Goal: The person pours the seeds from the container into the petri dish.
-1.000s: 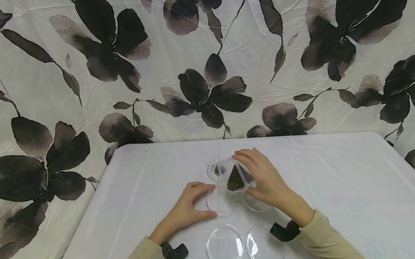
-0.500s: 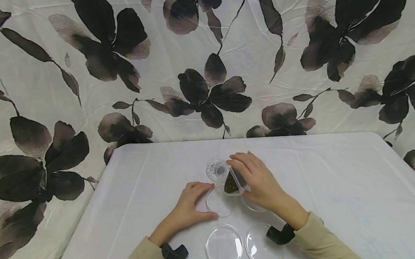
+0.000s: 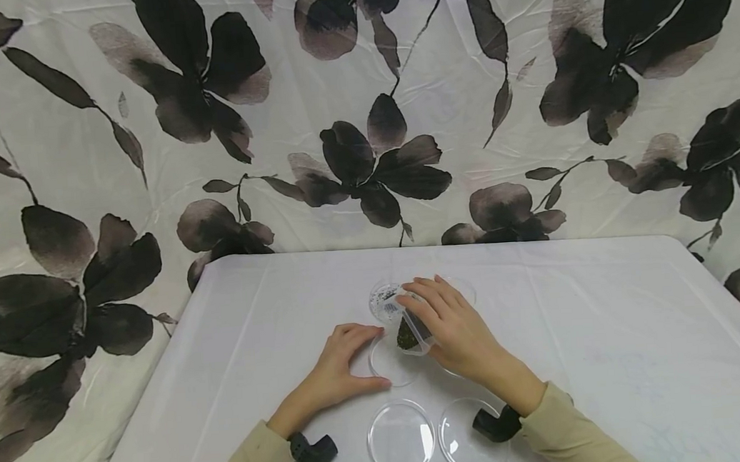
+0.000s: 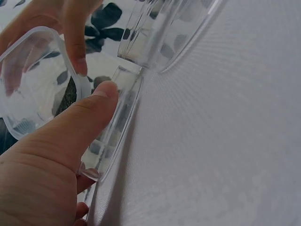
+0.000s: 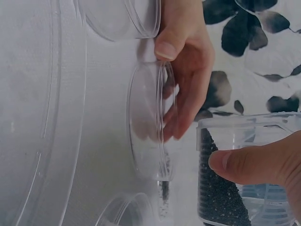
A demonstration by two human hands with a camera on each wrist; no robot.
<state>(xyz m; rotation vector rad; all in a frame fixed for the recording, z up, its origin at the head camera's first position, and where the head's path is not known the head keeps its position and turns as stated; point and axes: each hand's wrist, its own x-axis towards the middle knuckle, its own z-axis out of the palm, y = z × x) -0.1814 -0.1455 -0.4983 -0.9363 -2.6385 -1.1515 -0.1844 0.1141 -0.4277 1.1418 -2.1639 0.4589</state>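
My left hand grips a clear petri dish on the table, thumb and fingers at opposite sides of its rim. Above that dish, my right hand holds a clear plastic tub tilted over to the left. Dark, coarse granules slope against the tub's lower side, toward its mouth. Just behind the gripped dish sits another petri dish with dark specks scattered in it. In the left wrist view, the tub's rim stands close beyond my left thumb.
Two more clear round dishes, a left one and a right one, lie nearest the front. Other clear dishes are partly hidden behind my right hand. A white cloth covers the table, and a floral curtain hangs behind.
My right hand has moved slightly left and toward me, bringing the tilted tub farther over the gripped dish. Less of the granules shows in the head view. My left hand stays in place.
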